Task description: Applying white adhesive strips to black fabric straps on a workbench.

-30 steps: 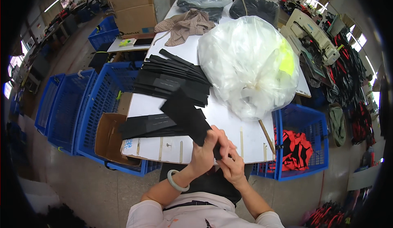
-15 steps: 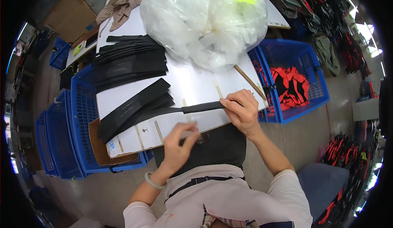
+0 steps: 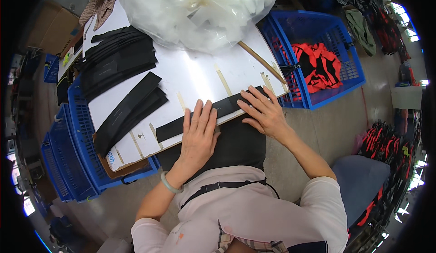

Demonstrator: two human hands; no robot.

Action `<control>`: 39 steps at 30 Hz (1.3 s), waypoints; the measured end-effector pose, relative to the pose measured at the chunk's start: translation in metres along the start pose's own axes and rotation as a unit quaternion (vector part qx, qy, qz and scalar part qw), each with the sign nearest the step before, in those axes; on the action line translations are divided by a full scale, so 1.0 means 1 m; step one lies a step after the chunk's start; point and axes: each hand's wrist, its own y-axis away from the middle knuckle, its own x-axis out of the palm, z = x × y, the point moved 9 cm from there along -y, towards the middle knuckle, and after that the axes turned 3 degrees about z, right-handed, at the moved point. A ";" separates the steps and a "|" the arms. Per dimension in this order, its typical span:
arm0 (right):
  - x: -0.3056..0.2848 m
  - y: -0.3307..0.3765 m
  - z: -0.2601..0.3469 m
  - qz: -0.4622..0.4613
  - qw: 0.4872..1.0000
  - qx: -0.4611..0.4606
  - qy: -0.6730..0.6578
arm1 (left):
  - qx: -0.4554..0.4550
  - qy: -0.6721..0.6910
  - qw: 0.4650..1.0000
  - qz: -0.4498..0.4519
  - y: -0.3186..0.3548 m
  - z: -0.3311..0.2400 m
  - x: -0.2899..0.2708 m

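Observation:
A long black fabric strip (image 3: 225, 107) lies flat along the near edge of the white table (image 3: 195, 78). My left hand (image 3: 199, 132) rests on its left part, fingers stretched and lying flat. Flat on the right end of the strip is my right hand (image 3: 263, 112), its fingers a little spread. To the left, a small fan of black fabric strips (image 3: 129, 110) lies aslant. Behind that fan sits a larger stack of black strips (image 3: 116, 62).
A big clear plastic bag (image 3: 200, 16) with white contents fills the table's far side. Near it lies a wooden stick (image 3: 261, 61). Blue crates (image 3: 336, 94) stand at the right, one holding red and black pieces (image 3: 318, 66). More blue crates (image 3: 75, 150) stand left.
The strip, earlier held at its right end by my right hand, now lies flat at the edge. My left hand has come forward onto it. The whole view has shifted somewhat.

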 end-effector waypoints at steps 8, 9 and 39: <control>-0.002 -0.004 -0.008 -0.029 0.999 -0.004 -0.015 | -0.006 -0.056 0.998 -0.029 -0.009 -0.015 0.018; -0.003 -0.003 -0.007 -0.036 0.999 -0.008 -0.017 | -0.006 -0.056 0.998 -0.027 -0.009 -0.015 0.019; 0.004 -0.007 -0.005 -0.059 0.998 -0.012 0.023 | -0.006 -0.081 0.991 -0.107 -0.005 -0.016 0.027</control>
